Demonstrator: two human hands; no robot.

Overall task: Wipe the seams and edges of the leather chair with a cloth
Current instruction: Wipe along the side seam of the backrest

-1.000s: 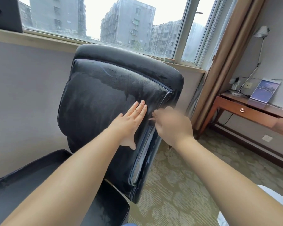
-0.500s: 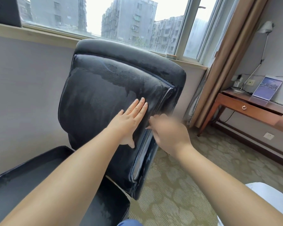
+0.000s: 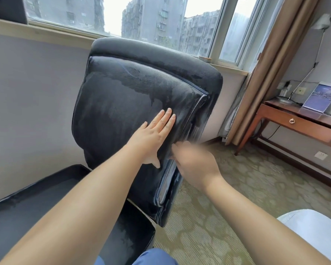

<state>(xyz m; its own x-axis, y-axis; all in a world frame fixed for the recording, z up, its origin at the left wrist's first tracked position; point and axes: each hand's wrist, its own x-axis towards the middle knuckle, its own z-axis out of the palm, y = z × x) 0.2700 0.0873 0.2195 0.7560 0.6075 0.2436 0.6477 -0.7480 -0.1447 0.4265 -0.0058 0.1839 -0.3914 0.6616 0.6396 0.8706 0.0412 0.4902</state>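
Note:
A black leather chair stands in front of me, its backrest (image 3: 122, 104) streaked with damp patches and its seat (image 3: 36, 207) at the lower left. My left hand (image 3: 153, 134) lies flat on the backrest with straight fingers, close to the piped seam (image 3: 197, 108) on the right edge. My right hand (image 3: 195, 163) is blurred and sits against that same edge, lower down, just right of my left thumb. Its fingers point into the seam and are hidden by blur. I see no cloth in either hand.
A wall and a window sill (image 3: 229, 67) are right behind the chair. A brown curtain (image 3: 266, 64) hangs to the right, beside a wooden desk (image 3: 298, 121) with a lamp and a card. Patterned carpet (image 3: 246, 188) covers the floor; a white padded edge (image 3: 313, 226) shows at lower right.
My right hand has slid down the backrest's right edge seam, from level with my left fingertips to below them. My left hand has stayed flat in the same spot.

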